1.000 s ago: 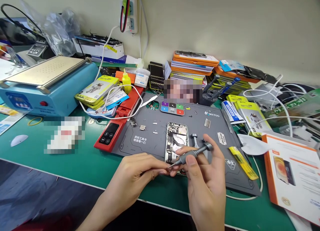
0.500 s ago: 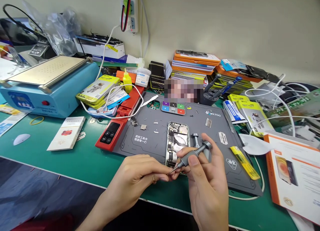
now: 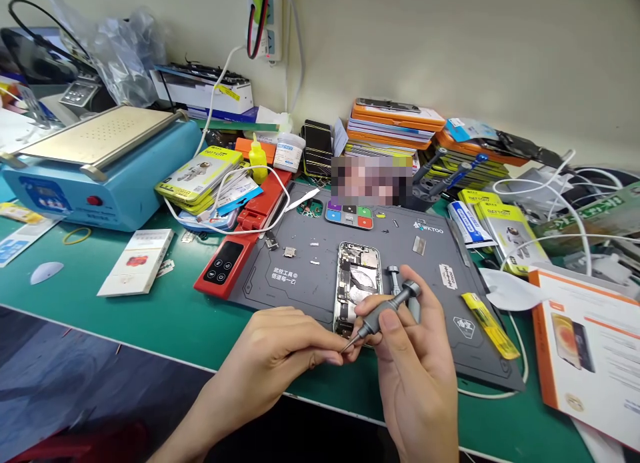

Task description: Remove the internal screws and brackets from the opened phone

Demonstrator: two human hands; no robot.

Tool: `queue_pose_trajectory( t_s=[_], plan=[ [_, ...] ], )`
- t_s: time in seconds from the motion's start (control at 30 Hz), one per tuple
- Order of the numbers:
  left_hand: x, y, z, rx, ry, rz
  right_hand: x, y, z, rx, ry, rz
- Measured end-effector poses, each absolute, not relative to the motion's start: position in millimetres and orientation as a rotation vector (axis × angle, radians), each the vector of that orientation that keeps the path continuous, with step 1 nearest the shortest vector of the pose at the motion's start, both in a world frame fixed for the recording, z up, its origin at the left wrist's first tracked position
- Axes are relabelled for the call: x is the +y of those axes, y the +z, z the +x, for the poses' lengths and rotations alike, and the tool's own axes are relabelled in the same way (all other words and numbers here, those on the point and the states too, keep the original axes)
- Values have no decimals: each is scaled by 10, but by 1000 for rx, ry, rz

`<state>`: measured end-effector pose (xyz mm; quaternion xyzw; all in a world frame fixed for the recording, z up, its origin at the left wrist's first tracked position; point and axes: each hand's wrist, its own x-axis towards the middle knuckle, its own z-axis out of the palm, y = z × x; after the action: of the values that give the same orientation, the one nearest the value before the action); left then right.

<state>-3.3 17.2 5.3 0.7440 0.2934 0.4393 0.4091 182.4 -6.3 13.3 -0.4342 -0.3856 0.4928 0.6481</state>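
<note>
A blue machine [image 3: 120, 193] stands at the left of the green bench [image 3: 190, 326], a white carton [image 3: 136, 264] lying near it; further back, a yellow bottle [image 3: 257, 161] stands beside a white tub [image 3: 289, 155]

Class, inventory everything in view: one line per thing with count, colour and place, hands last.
Workbench: one, green, across the view
Work mat: one, dark grey, on workbench
Opened smartphone: one, pale-framed, on work mat
Screwdriver: one, grey, held at centre
Touch-button device: one, red, left of work mat
Perforated-plate machine: one, blue, far left
Carton: one, mainly white, left
Battery boxes: several, yellow, left and right
Dropper bottle: one, yellow, rear
Tub: one, white, beside dropper bottle
Stacked boxes: several, mostly orange, rear
Packet: one, yellow, right
Power strip: one, white, on wall
Phone-picture box: one, orange-white, far right
Left hand: one, bare, centre, fingers at screwdriver tip
Right hand: one, bare, holding screwdriver
</note>
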Motion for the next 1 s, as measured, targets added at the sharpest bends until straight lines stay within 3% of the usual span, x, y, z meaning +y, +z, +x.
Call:
queue_pose_trajectory(
  t_s=[0.17,0.33,0.4,1.0],
  plan=[
    [143,39,-41,757,1072,1845,-64,143,1852,-975,1023,-977],
    [124,9,-37,1089,1065,1540,-180,91,1917,-1293,127,-1145],
    [120,12,-37,1123,1020,1468,-183,68,1962,-1440,-89,-1117],
    [99,81,-44,1150,912,1524,-27,-16,2005,-1702,26,-1101]
  ],
)
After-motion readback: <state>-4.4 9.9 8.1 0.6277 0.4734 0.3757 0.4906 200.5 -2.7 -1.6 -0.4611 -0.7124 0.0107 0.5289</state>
